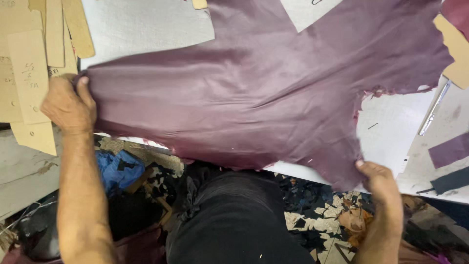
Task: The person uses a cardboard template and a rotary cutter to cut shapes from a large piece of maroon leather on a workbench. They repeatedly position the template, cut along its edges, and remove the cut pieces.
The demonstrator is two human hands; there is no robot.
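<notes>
With the left hand [68, 105] and right hand [378, 178] each closed on 1 edge, the purple leather hide [254, 102] lies spread, still wrinkled, across the white table [146, 22] beside cardboard patterns [29, 73].

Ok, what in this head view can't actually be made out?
- Left hand: fingers tucked under the purple leather hide, grip unseen.
- Right hand: fingertips hidden beneath the hide's lower edge.
- Hide's top right: cut off by the frame.
- Table under the hide: covered.
- Cardboard patterns: markings too small.
- Floor scraps: blurred.
</notes>
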